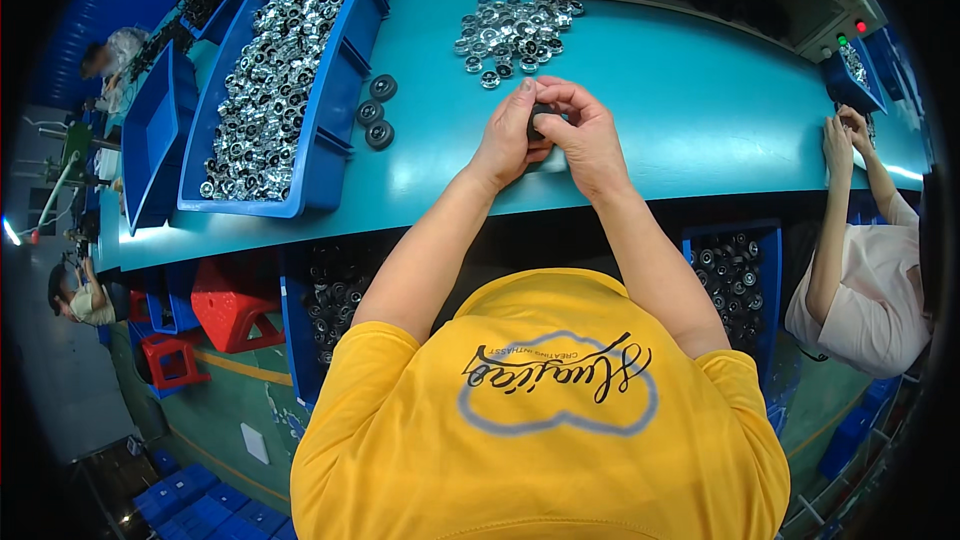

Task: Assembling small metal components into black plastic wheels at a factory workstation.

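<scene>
Cupping a small dark round part [534, 124] between them in the head view, the left hand [508, 145] and the right hand [588, 140] are meeting just above the teal bench [430, 50]. Left: fingers are curling partway closed around the part's left side, the thumb pointing up along it. Right: fingers are bending over the far side, the thumb lying across the part's face; both hands are gripping it. Fingers are hiding most of the part, so its exact form is staying unclear. Beyond the hands, a loose pile of clear-and-silver wheels [515, 32] is lying on the bench. To the left, three black wheels [379, 134] are resting in a short row just beside a large blue bin [335, 130], which is holding many more shiny wheels. A second blue bin [165, 130] is standing tilted farther left. At far right, a pale machine housing [838, 2] is showing one red and one green light; near it a co-worker in a pale top [865, 290] is handling something too small to make out. Below the bench, blue crates [770, 290] are holding dark wheels, and red stools [230, 305] are standing on the floor at left.
</scene>
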Motion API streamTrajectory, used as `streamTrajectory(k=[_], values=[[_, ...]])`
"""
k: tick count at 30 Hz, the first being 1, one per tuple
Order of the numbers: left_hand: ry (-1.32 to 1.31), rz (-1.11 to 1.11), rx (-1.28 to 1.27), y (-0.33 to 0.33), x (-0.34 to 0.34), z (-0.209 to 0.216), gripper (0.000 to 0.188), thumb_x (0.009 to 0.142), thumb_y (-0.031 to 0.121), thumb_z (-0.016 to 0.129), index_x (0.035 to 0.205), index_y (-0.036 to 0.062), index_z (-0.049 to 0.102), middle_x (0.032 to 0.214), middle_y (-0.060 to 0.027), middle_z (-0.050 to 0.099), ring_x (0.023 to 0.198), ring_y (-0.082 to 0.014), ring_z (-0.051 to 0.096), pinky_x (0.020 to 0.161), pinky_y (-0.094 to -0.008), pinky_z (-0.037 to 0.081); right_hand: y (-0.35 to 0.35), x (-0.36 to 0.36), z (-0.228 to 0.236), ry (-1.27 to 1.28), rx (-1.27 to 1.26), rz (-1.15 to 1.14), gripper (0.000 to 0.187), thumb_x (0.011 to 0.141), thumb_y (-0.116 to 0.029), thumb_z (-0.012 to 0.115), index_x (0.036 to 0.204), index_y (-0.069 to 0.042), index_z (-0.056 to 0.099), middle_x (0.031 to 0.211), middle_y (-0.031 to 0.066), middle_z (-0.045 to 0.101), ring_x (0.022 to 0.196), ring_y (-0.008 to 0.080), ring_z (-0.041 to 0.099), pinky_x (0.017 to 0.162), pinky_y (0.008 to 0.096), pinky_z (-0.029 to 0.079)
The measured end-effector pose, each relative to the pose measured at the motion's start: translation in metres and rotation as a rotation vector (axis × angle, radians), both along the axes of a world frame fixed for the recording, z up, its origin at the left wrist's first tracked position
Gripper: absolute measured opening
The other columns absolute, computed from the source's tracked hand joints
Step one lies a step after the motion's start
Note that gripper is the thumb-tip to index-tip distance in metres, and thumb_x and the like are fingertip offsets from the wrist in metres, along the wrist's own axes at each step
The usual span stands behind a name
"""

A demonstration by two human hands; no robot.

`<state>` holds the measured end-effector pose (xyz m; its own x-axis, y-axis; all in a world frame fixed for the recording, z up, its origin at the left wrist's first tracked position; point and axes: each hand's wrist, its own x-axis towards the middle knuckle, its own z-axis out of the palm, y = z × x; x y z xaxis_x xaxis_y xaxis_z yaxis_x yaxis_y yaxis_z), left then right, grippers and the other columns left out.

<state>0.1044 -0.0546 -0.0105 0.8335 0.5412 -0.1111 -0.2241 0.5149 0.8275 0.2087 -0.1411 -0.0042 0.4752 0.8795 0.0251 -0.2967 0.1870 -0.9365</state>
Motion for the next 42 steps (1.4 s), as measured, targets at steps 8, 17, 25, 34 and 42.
streamTrajectory(k=[8, 17, 25, 34, 42], values=[[-0.301, -0.069, -0.282, 0.013, -0.002, 0.005, 0.044, 0.110, 0.048, 0.031, 0.102, 0.0096, 0.052, 0.082, -0.0090, 0.056, 0.061, -0.0128, 0.047, 0.048, -0.0249, 0.040, -0.008, 0.006, 0.003, 0.134, 0.077, 0.132, 0.050, 0.084, 0.000, 0.068, 0.134, -0.001, 0.057, 0.120, 0.0144, 0.062, 0.100, 0.0158, 0.063, 0.087, 0.0288, 0.056], [-0.251, 0.103, -0.280, 0.009, 0.005, -0.001, 0.038, 0.110, 0.041, 0.039, 0.105, 0.0073, 0.056, 0.092, -0.0113, 0.063, 0.078, -0.0192, 0.062, 0.062, -0.0304, 0.052, -0.005, 0.003, -0.001, -0.282, 0.054, -0.058, 0.043, 0.080, -0.003, 0.073, 0.123, -0.005, 0.066, 0.125, 0.0068, 0.059, 0.113, 0.0174, 0.061, 0.088, 0.0316, 0.058], [-0.074, 0.186, -0.031, 0.012, 0.003, -0.004, 0.039, 0.108, 0.043, 0.046, 0.102, 0.0052, 0.054, 0.071, -0.0064, 0.058, 0.052, -0.0118, 0.053, 0.040, -0.0239, 0.038, -0.009, 0.004, -0.009, -0.343, -0.024, -0.083, 0.035, 0.085, -0.013, 0.077, 0.117, -0.004, 0.067, 0.120, 0.0082, 0.062, 0.108, 0.0170, 0.064, 0.087, 0.0310, 0.057], [0.105, 0.380, 0.493, -0.004, 0.004, -0.006, 0.043, 0.106, 0.048, 0.047, 0.097, 0.0080, 0.058, 0.065, -0.0014, 0.056, 0.049, -0.0077, 0.050, 0.041, -0.0232, 0.038, -0.010, 0.009, -0.007, -0.423, -0.034, -0.187, 0.023, 0.094, -0.020, 0.073, 0.102, 0.001, 0.072, 0.112, 0.0093, 0.064, 0.097, 0.0134, 0.063, 0.078, 0.0277, 0.055], [0.238, 0.485, 0.834, -0.006, 0.009, -0.006, 0.047, 0.107, 0.039, 0.050, 0.081, 0.0014, 0.060, 0.061, -0.0099, 0.054, 0.058, -0.0136, 0.049, 0.054, -0.0361, 0.043, -0.010, 0.006, -0.001, -0.082, -0.183, 0.017, 0.024, 0.100, -0.025, 0.065, 0.109, -0.003, 0.068, 0.097, 0.0027, 0.067, 0.087, 0.0102, 0.062, 0.076, 0.0261, 0.053]])
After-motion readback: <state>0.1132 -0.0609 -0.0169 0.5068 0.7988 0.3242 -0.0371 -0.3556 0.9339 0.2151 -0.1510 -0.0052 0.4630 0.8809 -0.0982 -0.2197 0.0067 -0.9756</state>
